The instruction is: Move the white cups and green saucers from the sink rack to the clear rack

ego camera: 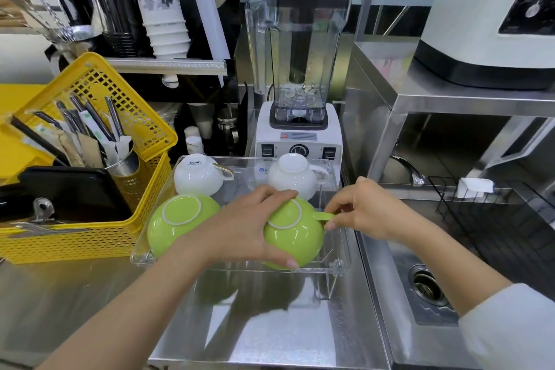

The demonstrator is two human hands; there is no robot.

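Observation:
A clear rack [341, 261] stands on the steel counter. Two white cups lie upside down at its back: one at the left [196, 174], one at the right [292, 176]. In front of them sit two upside-down green pieces: one at the left [180, 222], and a green cup with a handle [295, 237] at the right. My left hand [243, 225] wraps over this green cup. My right hand [365, 209] pinches its handle. The black wire sink rack [480, 213] over the sink at the right holds only a white cloth.
A yellow basket [90, 231] with cutlery and a black tray stands at the left. A blender [300, 78] sits right behind the clear rack. The sink with its drain [428, 285] lies at the right, under a steel shelf carrying a white machine [492, 27].

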